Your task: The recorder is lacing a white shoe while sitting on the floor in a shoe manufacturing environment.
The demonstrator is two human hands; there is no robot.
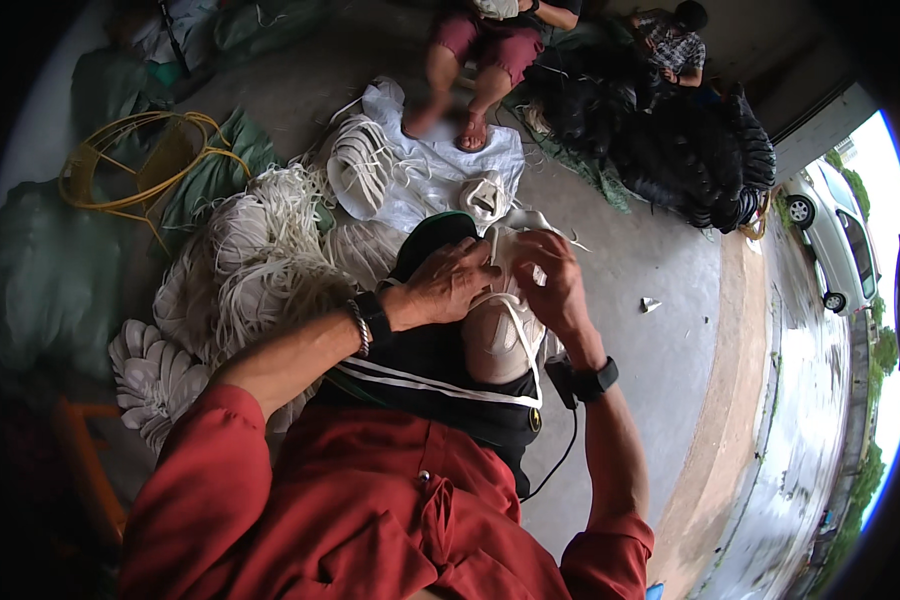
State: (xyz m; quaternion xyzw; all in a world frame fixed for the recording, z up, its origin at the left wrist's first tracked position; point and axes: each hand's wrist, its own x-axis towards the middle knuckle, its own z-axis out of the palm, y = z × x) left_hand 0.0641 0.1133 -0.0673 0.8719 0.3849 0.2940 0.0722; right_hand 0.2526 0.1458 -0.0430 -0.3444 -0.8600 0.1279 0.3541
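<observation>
A pale shoe upper (497,343) rests on my lap, its rounded toe toward me. Across its front runs a white lace (535,375), which loops down and trails left over the dark cloth on my thighs. My left hand (445,283) is closed at the upper's left edge, fingers bent against it. On the other side my right hand (553,275) is curled in a pinch at the lacing, with the lace between thumb and fingers. The fingertips partly cover the eyelets. A dark green rounded piece (435,240) shows behind my left hand.
A heap of white laced shoe uppers (255,255) lies at my left. More stand on a white sack (420,150) ahead, near a seated person's feet (470,130). A black pile (670,150) sits far right beside another person. A yellow metal frame (155,165) stands far left.
</observation>
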